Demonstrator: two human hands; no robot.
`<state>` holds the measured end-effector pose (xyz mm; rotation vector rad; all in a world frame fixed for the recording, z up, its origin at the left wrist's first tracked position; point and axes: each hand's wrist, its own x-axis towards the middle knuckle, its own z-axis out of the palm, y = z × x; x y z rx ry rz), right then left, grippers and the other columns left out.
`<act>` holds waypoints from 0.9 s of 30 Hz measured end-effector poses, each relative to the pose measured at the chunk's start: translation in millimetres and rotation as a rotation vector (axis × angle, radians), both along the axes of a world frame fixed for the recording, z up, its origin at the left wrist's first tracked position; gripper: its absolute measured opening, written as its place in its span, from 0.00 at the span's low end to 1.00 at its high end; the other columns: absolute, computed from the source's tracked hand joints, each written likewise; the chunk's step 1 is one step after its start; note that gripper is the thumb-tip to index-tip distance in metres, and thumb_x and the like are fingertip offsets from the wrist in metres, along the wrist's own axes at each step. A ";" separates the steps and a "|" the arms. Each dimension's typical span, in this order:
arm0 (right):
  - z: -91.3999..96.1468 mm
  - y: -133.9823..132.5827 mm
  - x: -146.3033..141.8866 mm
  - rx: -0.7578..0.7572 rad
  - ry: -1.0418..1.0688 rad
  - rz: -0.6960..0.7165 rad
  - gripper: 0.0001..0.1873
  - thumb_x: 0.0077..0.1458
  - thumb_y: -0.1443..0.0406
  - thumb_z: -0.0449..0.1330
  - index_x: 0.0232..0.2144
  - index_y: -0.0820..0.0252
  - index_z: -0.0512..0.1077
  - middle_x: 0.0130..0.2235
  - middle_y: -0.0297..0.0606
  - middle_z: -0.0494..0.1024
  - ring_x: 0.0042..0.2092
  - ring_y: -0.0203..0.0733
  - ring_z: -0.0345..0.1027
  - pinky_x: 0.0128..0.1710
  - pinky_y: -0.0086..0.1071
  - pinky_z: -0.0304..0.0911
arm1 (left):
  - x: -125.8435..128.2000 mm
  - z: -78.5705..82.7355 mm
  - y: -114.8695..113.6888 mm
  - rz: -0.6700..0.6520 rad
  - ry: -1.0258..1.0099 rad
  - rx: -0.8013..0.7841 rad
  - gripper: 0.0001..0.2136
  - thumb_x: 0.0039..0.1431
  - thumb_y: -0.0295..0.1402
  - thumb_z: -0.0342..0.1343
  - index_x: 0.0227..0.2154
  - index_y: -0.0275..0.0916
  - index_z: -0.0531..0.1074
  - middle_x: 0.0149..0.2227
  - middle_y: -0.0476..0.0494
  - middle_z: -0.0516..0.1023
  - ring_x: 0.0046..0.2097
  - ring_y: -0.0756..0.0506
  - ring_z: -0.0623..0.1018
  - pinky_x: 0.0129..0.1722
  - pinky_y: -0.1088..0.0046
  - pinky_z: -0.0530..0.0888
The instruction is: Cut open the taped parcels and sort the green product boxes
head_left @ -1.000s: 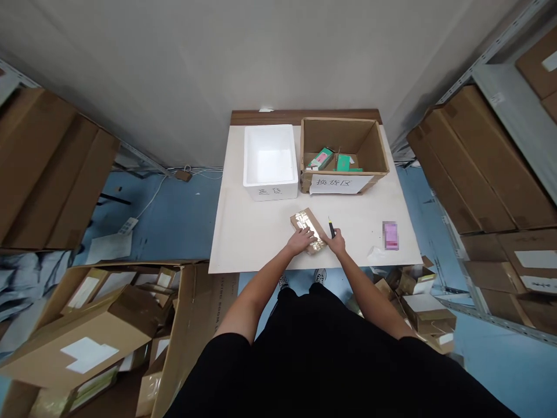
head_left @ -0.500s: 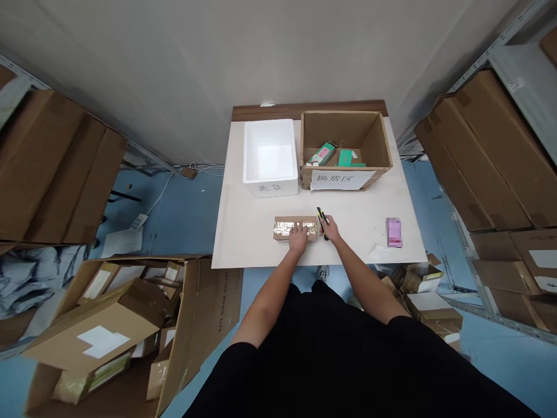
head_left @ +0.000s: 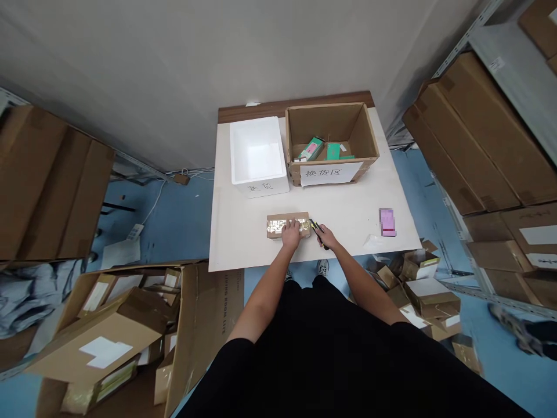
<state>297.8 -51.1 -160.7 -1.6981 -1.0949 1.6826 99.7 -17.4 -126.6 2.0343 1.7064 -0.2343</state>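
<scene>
A small brown cardboard box [head_left: 275,224] with shiny clear tape along its top lies near the front of the table. My left hand [head_left: 291,233] rests flat on its right half, fingers spread over the tape. In my right hand [head_left: 327,237] is a black and yellow utility knife [head_left: 317,227], its front end at the box's right end. Whether the blade touches the cardboard is too small to tell.
Behind stand a white foam box [head_left: 260,187] and a larger carton [head_left: 333,173] with green boxes inside. A pink item [head_left: 387,222] lies on the table [head_left: 235,247] at right. Parcels fill a big carton [head_left: 209,313] at lower left. Another person's shoes [head_left: 516,328] show at right.
The knife's front end has swung toward the cardboard box's right end. My left hand stays on the box. The view has shifted, and another person's feet now show at the right edge.
</scene>
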 end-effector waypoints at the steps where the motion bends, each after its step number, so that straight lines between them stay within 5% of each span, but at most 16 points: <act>1: 0.8 0.1 2.2 -0.012 0.001 0.016 0.14 0.70 0.50 0.56 0.39 0.51 0.62 0.19 0.22 0.68 0.17 0.35 0.63 0.21 0.25 0.62 | -0.2 -0.6 -0.2 -0.001 -0.005 0.001 0.28 0.66 0.38 0.65 0.66 0.44 0.66 0.77 0.35 0.57 0.78 0.32 0.54 0.72 0.50 0.59; 13: 2.8 -23.0 31.1 -0.065 -0.038 0.204 0.14 0.67 0.51 0.61 0.38 0.52 0.64 0.17 0.21 0.67 0.14 0.35 0.59 0.17 0.26 0.57 | 0.6 -0.5 -2.7 0.013 -0.022 0.041 0.29 0.63 0.36 0.67 0.65 0.43 0.66 0.75 0.31 0.60 0.75 0.30 0.58 0.70 0.47 0.59; 23: -6.1 0.5 -6.4 -0.039 0.024 -0.224 0.18 0.65 0.47 0.60 0.37 0.51 0.61 0.20 0.23 0.69 0.17 0.35 0.63 0.19 0.27 0.63 | -5.4 -1.6 -5.4 -0.039 -0.075 0.113 0.31 0.61 0.37 0.69 0.65 0.43 0.67 0.72 0.31 0.66 0.73 0.33 0.65 0.75 0.48 0.53; 27: -12.2 -3.9 -15.6 -0.044 0.056 -0.268 0.17 0.61 0.49 0.62 0.39 0.51 0.63 0.21 0.22 0.70 0.18 0.35 0.64 0.19 0.27 0.64 | -29.3 -2.8 3.5 -0.103 -0.047 0.114 0.43 0.56 0.44 0.72 0.72 0.45 0.61 0.77 0.34 0.56 0.78 0.29 0.52 0.75 0.47 0.52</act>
